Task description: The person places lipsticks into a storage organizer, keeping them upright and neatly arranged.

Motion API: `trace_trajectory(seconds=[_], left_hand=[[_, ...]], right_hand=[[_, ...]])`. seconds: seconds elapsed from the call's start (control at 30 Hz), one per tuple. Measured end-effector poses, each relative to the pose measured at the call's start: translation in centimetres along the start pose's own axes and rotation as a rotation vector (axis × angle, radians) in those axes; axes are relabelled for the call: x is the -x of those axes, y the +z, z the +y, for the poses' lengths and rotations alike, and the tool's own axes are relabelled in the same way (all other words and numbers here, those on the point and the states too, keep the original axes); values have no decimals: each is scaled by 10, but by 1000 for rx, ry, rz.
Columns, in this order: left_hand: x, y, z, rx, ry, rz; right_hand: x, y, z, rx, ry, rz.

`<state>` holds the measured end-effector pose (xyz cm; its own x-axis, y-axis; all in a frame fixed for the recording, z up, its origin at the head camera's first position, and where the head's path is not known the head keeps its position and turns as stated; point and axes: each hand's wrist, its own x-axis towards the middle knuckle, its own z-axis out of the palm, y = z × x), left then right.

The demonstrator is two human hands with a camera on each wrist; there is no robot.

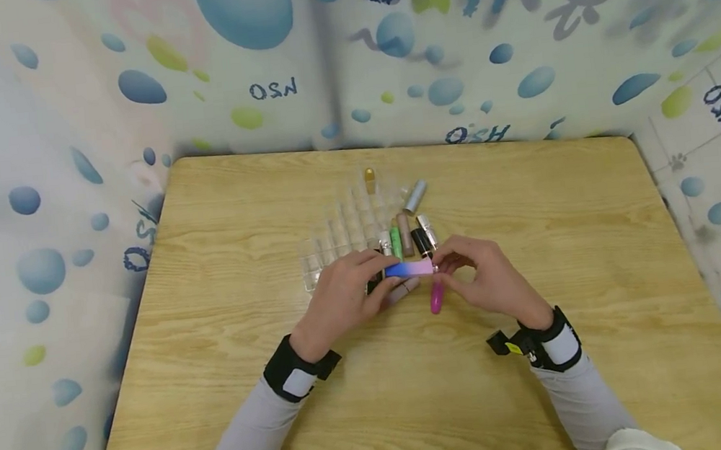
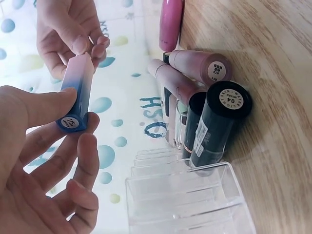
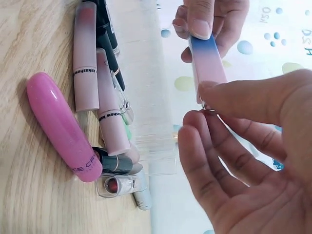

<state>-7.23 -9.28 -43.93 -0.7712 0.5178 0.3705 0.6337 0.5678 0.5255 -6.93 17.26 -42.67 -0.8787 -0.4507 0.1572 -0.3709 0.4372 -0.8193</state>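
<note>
Both hands hold a square lipstick tube (image 1: 409, 269) that fades from blue to pink, level above the table. My left hand (image 1: 344, 292) pinches its blue end between thumb and fingers; a round label (image 2: 71, 122) marks that end. At the pink end, my right hand (image 1: 486, 278) pinches with thumb and fingertips, and a bit of shiny metal shows there. Below the tube lies a magenta tube (image 3: 63, 126) with rounded ends. Two frosted pink lip tubes (image 3: 87, 58) lie beside it, near a black lipstick (image 2: 214, 131) with a round label.
A clear stepped organizer (image 1: 350, 219) with many compartments stands behind the left hand, with a gold-topped item (image 1: 369, 175) at its far end. Along its right side lie a silver tube (image 1: 416, 196), a green tube (image 1: 396, 242) and several other lipsticks. A patterned curtain (image 1: 298, 115) hangs behind the wooden table (image 1: 253, 395).
</note>
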Motion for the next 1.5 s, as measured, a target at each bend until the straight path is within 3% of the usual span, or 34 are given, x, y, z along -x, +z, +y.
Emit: trace_trajectory(seconds=[0.53, 0.93, 1.1, 1.23, 1.5], left_hand=[[2, 2, 1, -17, -45, -43], [4, 4, -1, -54, -11, -10], [3, 2, 0, -31, -39, -25], [1, 2, 0, 24, -72, -35], [3, -6, -4, -10, -47, 8]], right_hand=[[-6, -3, -13, -16, -116, 52], [-17, 12, -23, -113, -213, 108], [-20, 21, -22, -51, -302, 165], [-24, 27, -22, -26, -319, 193], [-32, 28, -24, 37, -357, 243]])
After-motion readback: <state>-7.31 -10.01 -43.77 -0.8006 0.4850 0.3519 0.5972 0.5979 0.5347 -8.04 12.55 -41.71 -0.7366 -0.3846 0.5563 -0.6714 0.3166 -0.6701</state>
